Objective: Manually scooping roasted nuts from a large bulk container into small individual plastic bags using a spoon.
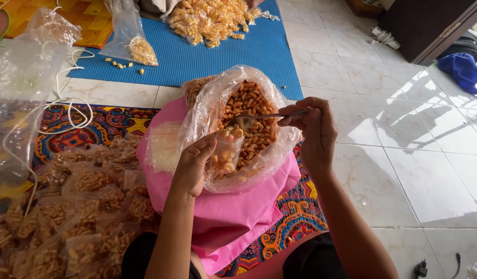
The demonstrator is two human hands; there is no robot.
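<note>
Filled small packets (88, 206) of orange curled snacks are lying heaped nearest the viewer, at about eight o'clock from the big bag, on a patterned mat (94, 124). Moving right, the left hand (194, 163) is rising from a bent forearm, palm turned inward, its fingers pinched together on the mouth of a small clear pouch (225, 155) that is already partly filled with snacks. That pouch is hanging just inside the near rim of the large clear plastic bag (238, 124), which is sitting open on a pink cloth (223, 206) and is brimming with the same ridged, golden-brown pieces. Further right, at three o'clock from the bag, the right hand (310, 129) is curling closed around the handle of a metal spoon (254, 120), wrist bent, with the bowl hovering above the pouch's mouth. Beyond, at twelve o'clock, a blue mat (197, 57) is carrying more packets.
</note>
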